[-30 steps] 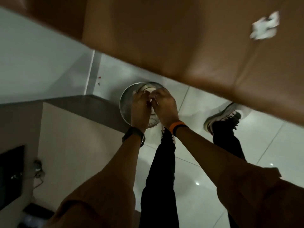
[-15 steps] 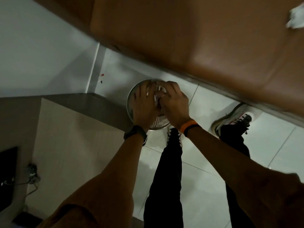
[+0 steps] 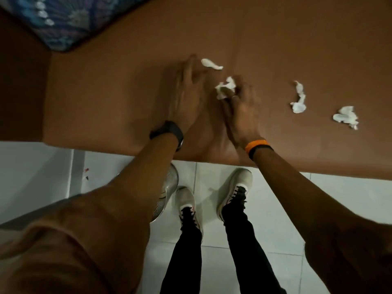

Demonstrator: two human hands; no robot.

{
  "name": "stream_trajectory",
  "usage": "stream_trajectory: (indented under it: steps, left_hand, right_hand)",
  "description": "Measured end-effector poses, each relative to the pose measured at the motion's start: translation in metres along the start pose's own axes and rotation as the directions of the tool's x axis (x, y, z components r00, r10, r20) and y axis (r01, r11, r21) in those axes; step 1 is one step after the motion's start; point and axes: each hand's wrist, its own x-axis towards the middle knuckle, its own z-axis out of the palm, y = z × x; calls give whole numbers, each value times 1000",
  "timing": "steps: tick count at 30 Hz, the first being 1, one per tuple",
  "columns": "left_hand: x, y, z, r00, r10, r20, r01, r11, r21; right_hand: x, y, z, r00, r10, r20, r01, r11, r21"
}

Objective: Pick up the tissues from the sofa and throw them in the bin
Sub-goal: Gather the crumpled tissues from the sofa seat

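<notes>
Both hands reach over the brown sofa seat (image 3: 131, 98). The left hand (image 3: 184, 96) lies flat with fingers straight and close together, holding nothing; a small twisted tissue (image 3: 211, 64) sits just beyond its fingertips, at its one o'clock. The right hand (image 3: 241, 111) is motion-blurred, its fingers pinched on a crumpled tissue (image 3: 226, 87). Two more tissues lie on the seat at the right hand's three o'clock: a long one (image 3: 298, 98) and a crumpled wad (image 3: 345, 117) farther out. The metal bin (image 3: 168, 194) stands on the white floor by the left shoe (image 3: 186, 200), mostly hidden under the left forearm.
</notes>
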Motion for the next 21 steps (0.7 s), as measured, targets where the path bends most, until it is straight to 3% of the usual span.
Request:
stream_trajectory:
  steps: [2,5,9,12,16,21]
  left_hand:
    - [20,23,-1,996,92,7,-92,995,-41]
    - [31,66,-2,989,142,-35,-143,989,-43]
    - [22,124,12,982,187,-35,-190,948,-255]
    - [22,163,42,973,229,34,-211,938,-275]
    - [19,208,91,950,310,36,-272,878,-393]
    - [21,226,117,931,323,172,-236,889,-392]
  right_hand:
    - [5,10,-7,998,-64,-5,64,998,28]
    - [3,32,-31,984,-32,-174,42,998,53]
    - [-19,84,-72,925,138,-353,-146,989,5]
    - [-37,132,-101,862,276,-426,-321,946,-38]
    - [-53,178,-119,822,446,-353,-489,872,-37]
    - [-56,182,-114,837,453,-306,-489,871,-48]
